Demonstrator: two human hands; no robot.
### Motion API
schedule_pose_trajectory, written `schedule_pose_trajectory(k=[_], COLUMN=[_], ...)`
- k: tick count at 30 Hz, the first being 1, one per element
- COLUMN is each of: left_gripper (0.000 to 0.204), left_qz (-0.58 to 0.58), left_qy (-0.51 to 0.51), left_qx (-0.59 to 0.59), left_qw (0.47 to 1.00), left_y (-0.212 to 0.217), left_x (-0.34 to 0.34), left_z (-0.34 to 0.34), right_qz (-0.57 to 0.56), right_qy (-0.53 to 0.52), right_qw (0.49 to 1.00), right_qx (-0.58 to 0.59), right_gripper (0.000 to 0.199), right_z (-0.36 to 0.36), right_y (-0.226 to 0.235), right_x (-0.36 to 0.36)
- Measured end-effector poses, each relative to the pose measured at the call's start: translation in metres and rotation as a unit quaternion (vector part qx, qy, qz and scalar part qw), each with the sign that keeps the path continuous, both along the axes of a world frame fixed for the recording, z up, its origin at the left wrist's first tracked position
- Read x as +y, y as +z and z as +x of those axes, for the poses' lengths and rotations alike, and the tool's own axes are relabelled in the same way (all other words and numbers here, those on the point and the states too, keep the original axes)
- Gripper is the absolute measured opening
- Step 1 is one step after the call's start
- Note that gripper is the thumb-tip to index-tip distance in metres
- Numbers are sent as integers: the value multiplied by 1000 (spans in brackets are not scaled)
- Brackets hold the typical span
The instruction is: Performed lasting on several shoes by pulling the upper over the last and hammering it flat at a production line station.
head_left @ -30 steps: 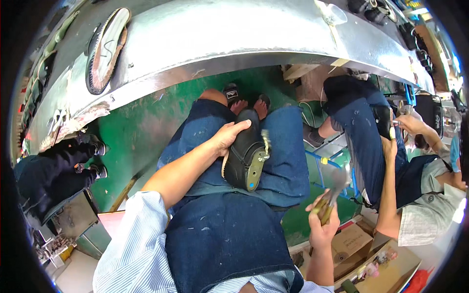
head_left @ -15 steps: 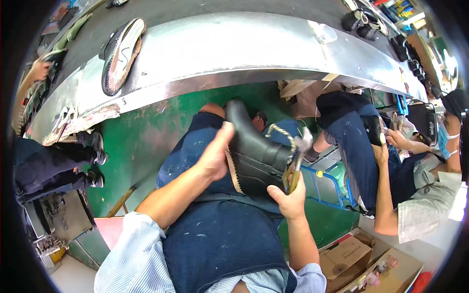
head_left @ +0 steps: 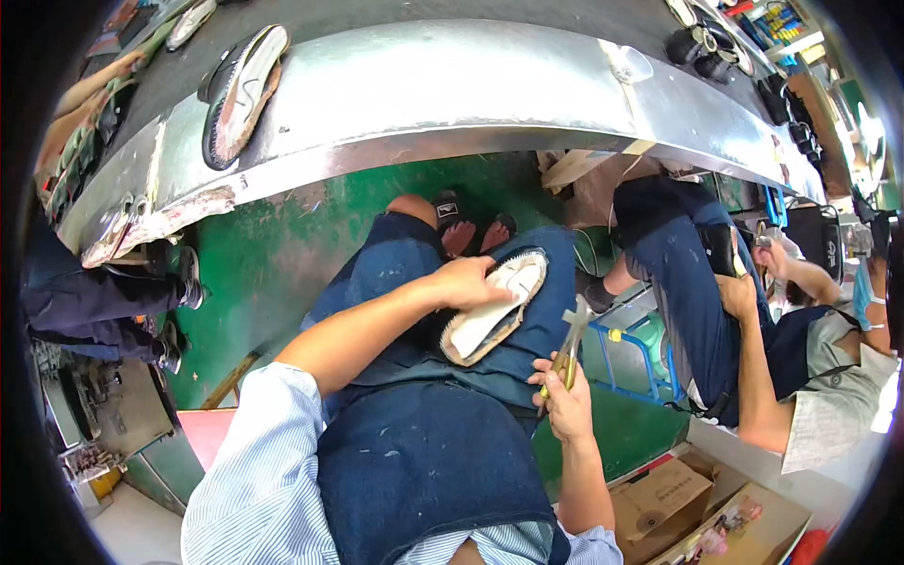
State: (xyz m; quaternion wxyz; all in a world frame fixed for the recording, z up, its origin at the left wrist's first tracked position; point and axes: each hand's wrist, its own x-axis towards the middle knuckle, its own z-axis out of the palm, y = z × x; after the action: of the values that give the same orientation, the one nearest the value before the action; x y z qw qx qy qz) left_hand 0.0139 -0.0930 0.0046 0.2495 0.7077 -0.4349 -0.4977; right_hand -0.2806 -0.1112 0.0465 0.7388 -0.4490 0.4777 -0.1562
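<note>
A black boot lies bottom up across my thighs, its pale, unsoled underside [head_left: 494,315] with a ragged stitched-looking edge facing me. My left hand [head_left: 463,282] grips it from the left, fingers reaching over onto the white insole; the boot's shaft is hidden beneath. To the right of the boot, my right hand [head_left: 569,407] is closed round the yellowish handles of a pair of lasting pliers [head_left: 573,330]. Their metal head points up and stands apart from the boot.
A metal-edged bench [head_left: 443,80] runs across in front, bearing another upturned black shoe [head_left: 245,99] at left. At right a seated co-worker holds a dark shoe [head_left: 723,252] beside a blue metal frame [head_left: 626,363]. Cardboard boxes [head_left: 664,494] stand lower right. Another person's legs [head_left: 104,292] show at left.
The boot has turned from its side, shaft away from me, to bottom up on my lap. My left hand has moved onto its underside; the pliers have come away from it, slightly lower.
</note>
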Motion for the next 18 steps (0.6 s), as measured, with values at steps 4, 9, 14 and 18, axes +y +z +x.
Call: schedule_pose_trajectory(k=[4,9,14,18], left_gripper=[80,48,30,23], left_qz=[-72,-97,-152,-194], left_qy=[-81,-78,-37,39], left_qx=[-114,-53,-51,-86], left_qw=[988,991,986,976], left_y=[22,29,23,18], left_x=[20,27,37,45], left_z=[-12,-4,-14,-25], right_qz=[-72,-47,-35,138], right_qy=[120,225,250,230], right_qw=[990,972,967,963], right_qx=[31,48,39,6], right_gripper=[34,31,31,36], right_z=[8,14,7,21], right_y=[16,16,13,33], right_x=[0,-4,-12,-21])
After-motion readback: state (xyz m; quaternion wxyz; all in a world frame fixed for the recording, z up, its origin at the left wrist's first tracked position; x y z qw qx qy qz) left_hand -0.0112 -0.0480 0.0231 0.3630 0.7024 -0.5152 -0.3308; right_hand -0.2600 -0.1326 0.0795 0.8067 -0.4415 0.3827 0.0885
